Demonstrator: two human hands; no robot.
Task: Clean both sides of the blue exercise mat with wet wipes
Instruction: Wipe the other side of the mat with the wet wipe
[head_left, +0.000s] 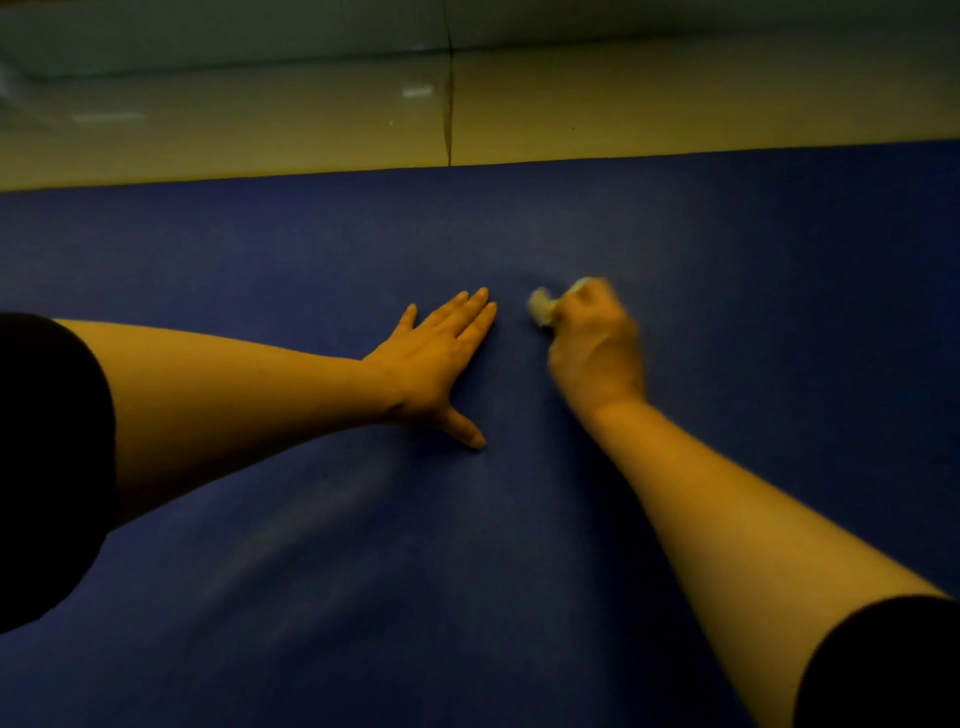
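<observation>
The blue exercise mat (311, 249) lies flat and fills most of the head view. My left hand (441, 358) presses flat on the mat near its middle, fingers straight and thumb spread. Just to its right, my right hand (597, 343) is curled round a crumpled white wet wipe (543, 306) and holds it against the mat. The right hand and the wipe look blurred. A faint pale streak shows on the mat nearer to me.
Beyond the mat's far edge lies a shiny tiled floor (675, 104) with a dark grout line (449, 104) running away from me. Dark sleeves cover both upper arms at the frame's lower corners.
</observation>
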